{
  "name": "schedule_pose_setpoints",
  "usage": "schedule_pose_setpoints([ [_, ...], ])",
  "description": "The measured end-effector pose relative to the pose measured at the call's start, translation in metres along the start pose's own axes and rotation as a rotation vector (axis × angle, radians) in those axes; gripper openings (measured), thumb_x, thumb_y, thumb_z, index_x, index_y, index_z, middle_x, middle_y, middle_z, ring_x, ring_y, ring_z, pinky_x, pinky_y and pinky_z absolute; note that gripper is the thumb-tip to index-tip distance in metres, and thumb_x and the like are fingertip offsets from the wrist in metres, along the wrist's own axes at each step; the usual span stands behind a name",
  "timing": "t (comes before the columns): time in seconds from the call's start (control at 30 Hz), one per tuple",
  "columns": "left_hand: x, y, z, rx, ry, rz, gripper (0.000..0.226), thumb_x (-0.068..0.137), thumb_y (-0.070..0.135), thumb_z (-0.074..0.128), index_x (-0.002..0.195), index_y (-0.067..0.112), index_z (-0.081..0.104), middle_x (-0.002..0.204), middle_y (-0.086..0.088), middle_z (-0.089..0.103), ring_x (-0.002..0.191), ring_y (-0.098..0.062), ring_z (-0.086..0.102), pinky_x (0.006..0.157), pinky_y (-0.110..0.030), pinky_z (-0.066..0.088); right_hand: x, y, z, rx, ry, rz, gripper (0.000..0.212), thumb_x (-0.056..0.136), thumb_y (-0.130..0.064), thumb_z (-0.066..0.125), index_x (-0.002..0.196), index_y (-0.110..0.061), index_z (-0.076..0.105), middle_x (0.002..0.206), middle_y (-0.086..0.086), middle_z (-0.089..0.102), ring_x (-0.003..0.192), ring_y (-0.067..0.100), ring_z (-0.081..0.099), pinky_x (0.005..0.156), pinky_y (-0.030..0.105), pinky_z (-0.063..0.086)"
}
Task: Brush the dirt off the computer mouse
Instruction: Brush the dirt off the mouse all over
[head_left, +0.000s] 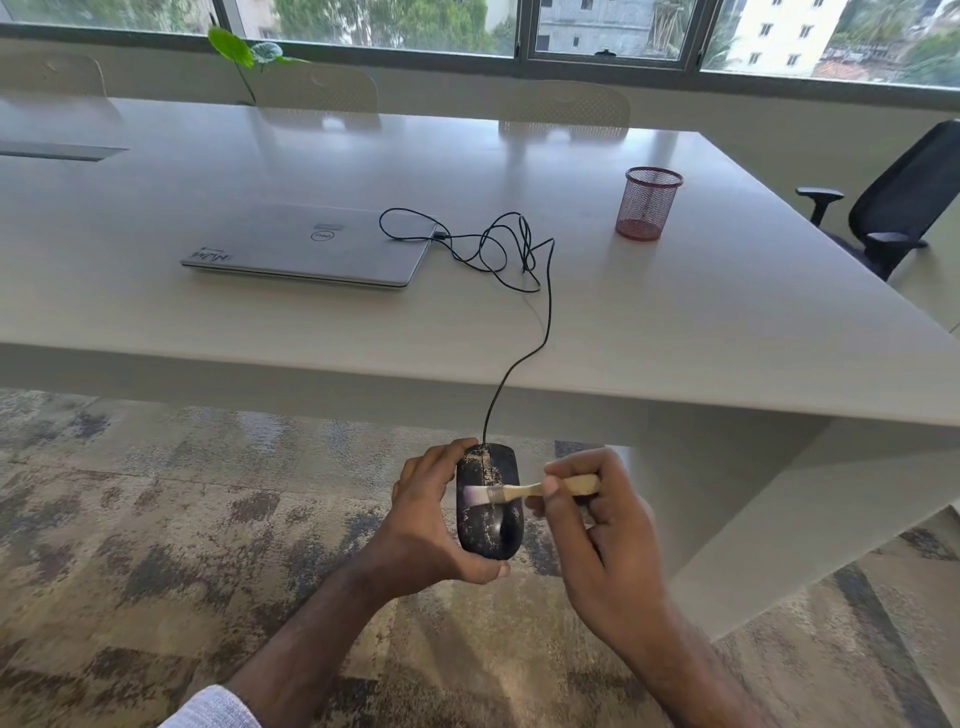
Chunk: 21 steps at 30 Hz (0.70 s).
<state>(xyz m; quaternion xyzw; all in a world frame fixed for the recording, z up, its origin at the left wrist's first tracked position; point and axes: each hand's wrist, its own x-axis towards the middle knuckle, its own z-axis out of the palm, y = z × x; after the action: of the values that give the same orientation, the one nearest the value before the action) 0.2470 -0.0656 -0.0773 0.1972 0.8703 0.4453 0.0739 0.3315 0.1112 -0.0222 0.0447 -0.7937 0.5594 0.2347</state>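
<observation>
A black computer mouse (488, 525) speckled with pale dust is held below the table's front edge, over the carpet. My left hand (428, 525) grips it from the left side and underneath. My right hand (597, 525) pinches a small wooden-handled brush (519, 491), whose pale bristles lie across the mouse's upper middle. The mouse's black cable (545, 312) runs up over the table edge, coils loosely, and reaches a closed silver laptop (306, 244).
The large white table (701, 322) carries a red mesh pen cup (647, 203) at the right. A black office chair (904, 202) stands at the far right. Pale chairs and a leafy plant (244, 49) line the far side under the windows. Patterned carpet lies below.
</observation>
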Motion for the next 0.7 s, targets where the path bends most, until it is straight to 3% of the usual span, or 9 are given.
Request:
schedule_pose_setpoints([
  [0.07, -0.0002, -0.0002, -0.0005, -0.001, 0.000, 0.001, 0.122, 0.036, 0.047, 0.091, 0.144, 0.044, 0.035, 0.132, 0.032, 0.038, 0.126, -0.002, 0.035, 0.111, -0.042, 0.039, 0.0007, -0.0003, -0.0021, 0.000, 0.022, -0.001, 0.003, 0.093, -0.039, 0.053, 0.094, -0.038, 0.055, 0.082, 0.001, 0.065, 0.068, 0.034, 0.067, 0.058, 0.055, 0.053],
  [0.23, 0.0004, 0.0006, 0.0000, -0.004, -0.002, 0.000, 0.120, 0.036, 0.046, 0.091, 0.142, 0.046, 0.036, 0.131, 0.032, 0.038, 0.126, -0.001, 0.034, 0.111, -0.042, 0.038, 0.0025, 0.0038, -0.0008, -0.067, -0.083, -0.001, 0.006, 0.097, -0.030, 0.055, 0.094, -0.035, 0.054, 0.079, -0.001, 0.066, 0.065, 0.020, 0.064, 0.056, 0.050, 0.052],
  [0.4, 0.0009, -0.0001, -0.0010, -0.007, 0.002, 0.002, 0.121, 0.036, 0.046, 0.092, 0.143, 0.044, 0.036, 0.132, 0.027, 0.040, 0.127, -0.006, 0.036, 0.111, -0.043, 0.039, 0.0021, 0.0005, -0.0020, -0.032, 0.010, 0.003, 0.005, 0.094, -0.042, 0.051, 0.096, -0.039, 0.055, 0.080, 0.000, 0.067, 0.069, 0.030, 0.067, 0.061, 0.056, 0.054],
  [0.53, 0.0006, 0.0004, -0.0012, 0.002, -0.004, 0.010, 0.119, 0.036, 0.047, 0.091, 0.140, 0.048, 0.035, 0.129, 0.036, 0.036, 0.127, -0.003, 0.034, 0.112, -0.042, 0.037, 0.0022, 0.0026, -0.0001, -0.038, -0.101, 0.011, 0.007, 0.097, -0.029, 0.054, 0.093, -0.035, 0.055, 0.079, 0.003, 0.064, 0.065, 0.026, 0.063, 0.057, 0.056, 0.050],
  [0.7, -0.0006, -0.0021, -0.0015, -0.005, 0.006, 0.011, 0.119, 0.036, 0.046, 0.093, 0.140, 0.050, 0.034, 0.132, 0.029, 0.038, 0.125, -0.001, 0.034, 0.111, -0.040, 0.039, 0.0060, -0.0012, -0.0060, 0.050, 0.025, 0.015, 0.006, 0.093, -0.040, 0.053, 0.094, -0.035, 0.056, 0.082, -0.006, 0.069, 0.071, 0.025, 0.068, 0.063, 0.055, 0.055],
])
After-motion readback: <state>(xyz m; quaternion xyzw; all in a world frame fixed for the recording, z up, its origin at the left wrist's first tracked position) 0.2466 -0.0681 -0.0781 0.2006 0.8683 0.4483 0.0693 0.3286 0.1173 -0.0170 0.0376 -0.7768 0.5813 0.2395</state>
